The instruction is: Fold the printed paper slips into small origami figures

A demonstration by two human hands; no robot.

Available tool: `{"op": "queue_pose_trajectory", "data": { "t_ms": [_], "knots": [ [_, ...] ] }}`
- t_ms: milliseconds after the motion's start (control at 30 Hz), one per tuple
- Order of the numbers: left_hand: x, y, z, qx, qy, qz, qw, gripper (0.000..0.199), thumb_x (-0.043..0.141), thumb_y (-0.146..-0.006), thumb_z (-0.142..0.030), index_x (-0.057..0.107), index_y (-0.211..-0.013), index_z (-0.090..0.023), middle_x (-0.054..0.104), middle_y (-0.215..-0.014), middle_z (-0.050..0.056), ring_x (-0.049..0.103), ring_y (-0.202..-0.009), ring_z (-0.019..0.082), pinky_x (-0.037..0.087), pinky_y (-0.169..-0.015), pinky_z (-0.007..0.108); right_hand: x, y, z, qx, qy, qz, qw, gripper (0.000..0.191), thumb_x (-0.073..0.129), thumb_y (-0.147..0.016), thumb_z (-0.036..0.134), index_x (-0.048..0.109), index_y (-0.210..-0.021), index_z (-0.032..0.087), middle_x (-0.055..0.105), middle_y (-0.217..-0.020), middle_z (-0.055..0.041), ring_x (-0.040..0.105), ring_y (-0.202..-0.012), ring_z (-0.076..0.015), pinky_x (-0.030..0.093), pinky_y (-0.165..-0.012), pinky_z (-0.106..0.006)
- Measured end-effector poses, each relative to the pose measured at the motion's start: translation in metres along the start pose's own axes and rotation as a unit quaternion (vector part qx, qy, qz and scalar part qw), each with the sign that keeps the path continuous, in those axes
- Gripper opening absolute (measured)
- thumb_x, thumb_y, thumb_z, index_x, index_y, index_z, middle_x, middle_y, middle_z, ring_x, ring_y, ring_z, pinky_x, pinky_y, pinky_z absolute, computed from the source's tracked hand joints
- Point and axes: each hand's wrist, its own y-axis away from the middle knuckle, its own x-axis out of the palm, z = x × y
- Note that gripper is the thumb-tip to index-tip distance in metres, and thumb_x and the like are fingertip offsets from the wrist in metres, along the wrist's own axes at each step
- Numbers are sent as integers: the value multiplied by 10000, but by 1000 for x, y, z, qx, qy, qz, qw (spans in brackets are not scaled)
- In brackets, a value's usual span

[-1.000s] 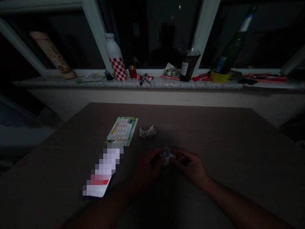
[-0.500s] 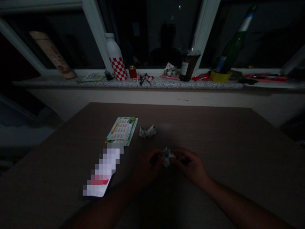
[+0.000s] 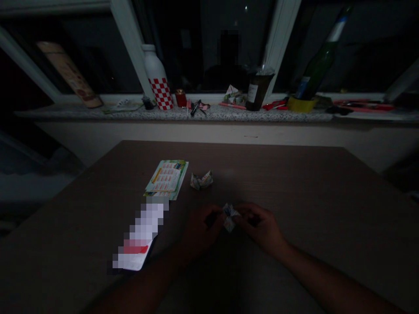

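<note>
Between my hands is a small folded paper figure [image 3: 229, 221] with printed marks and pointed flaps. My left hand [image 3: 204, 224] pinches its left side, thumb and finger closed on the paper. From the right, my right hand [image 3: 258, 222] grips the opposite side the same way. A second folded paper piece [image 3: 201, 180], with two raised points, stands on the table just beyond my left hand. Left of it lies a stack of printed sheets [image 3: 166, 176]. A phone [image 3: 140, 240] with a bright, pixelated screen lies nearer to me, left of my left hand.
The brown table [image 3: 294, 183] reaches to the wall under a stone windowsill [image 3: 216, 114]. On the sill stand a white-and-red checked bottle [image 3: 160, 83], a small red jar [image 3: 180, 98], a dark cup [image 3: 258, 91], a green bottle [image 3: 322, 61] in yellow tape [image 3: 301, 104] and a tan bottle [image 3: 70, 74].
The paper figure's flaps have shifted a little, and its near point reaches slightly closer to me. Both hands keep their hold in almost the same place.
</note>
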Motion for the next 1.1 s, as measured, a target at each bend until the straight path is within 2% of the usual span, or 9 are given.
{"op": "queue_pose_trajectory", "data": {
  "t_ms": [200,400,600,867,1100],
  "knots": [
    [1,1,4,-3,1,4,1000,172,538,-847,-304,655,-850,-180,673,-764,14,615,-704,157,466,-647,258,-1,1,-2,5,-8,3,1000,223,680,-750,310,682,-931,180,541,-565,25,459,-500,-104,382,-453,-202],
    [1,0,3,-13,9,12,1000,152,564,-830,-297,665,-834,-183,679,-745,7,624,-688,157,471,-640,257,-1,0,-2,-7,5,3,1000,182,658,-773,295,696,-914,187,618,-662,-4,483,-531,-104,406,-483,-204],
    [0,0,3,-6,41,7,999,155,570,-839,-278,658,-940,-200,700,-885,11,648,-810,165,495,-737,272,-1,-1,-1,4,3,8,1000,209,649,-785,322,692,-930,177,575,-611,10,460,-511,-100,376,-464,-201],
    [0,1,4,-1,33,3,999,156,577,-834,-284,664,-941,-211,708,-888,13,656,-829,177,510,-751,287,-1,0,-1,6,-7,6,1000,206,638,-795,336,676,-928,183,593,-651,-1,483,-535,-109,392,-480,-208],
    [1,1,5,4,50,2,999,152,580,-830,-267,658,-944,-205,705,-879,14,659,-807,169,515,-742,275,-3,1,0,6,-8,22,1000,221,564,-854,355,669,-809,166,563,-594,8,493,-519,-105,388,-478,-207]
  ]
}}
